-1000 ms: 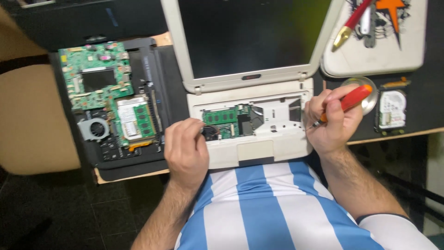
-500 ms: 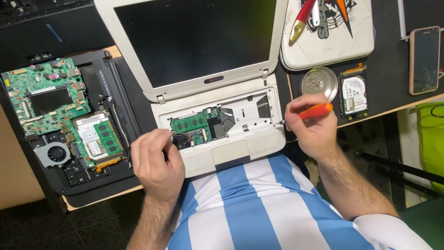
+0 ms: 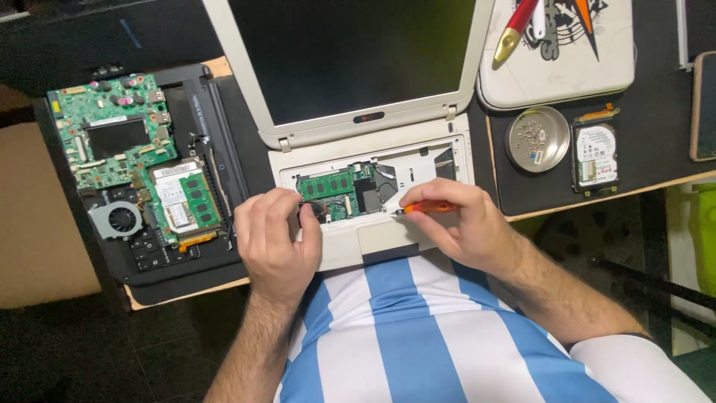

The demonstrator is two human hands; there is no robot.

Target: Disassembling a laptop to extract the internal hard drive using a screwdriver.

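Observation:
A small white laptop (image 3: 388,142) lies open in front of me with its keyboard removed, showing a green circuit board (image 3: 335,190) inside the base. My left hand (image 3: 277,239) rests on the front left of the base, fingers curled by a black cable near the board. An orange-handled screwdriver (image 3: 425,208) is gripped in my right hand (image 3: 462,227), lying nearly flat with its tip pointing left, just right of the exposed board.
A second, dismantled black laptop base (image 3: 142,179) with green board and fan lies at left. A round metal dish (image 3: 537,138) with screws and a hard drive (image 3: 594,157) sit at right on a black mat. A white case (image 3: 567,52) with pens is behind; a phone (image 3: 705,104) at far right.
My right hand has lowered the screwdriver from above the right corner and turned it flat, its tip now by the exposed board. The view shifted; my left hand stays on the base.

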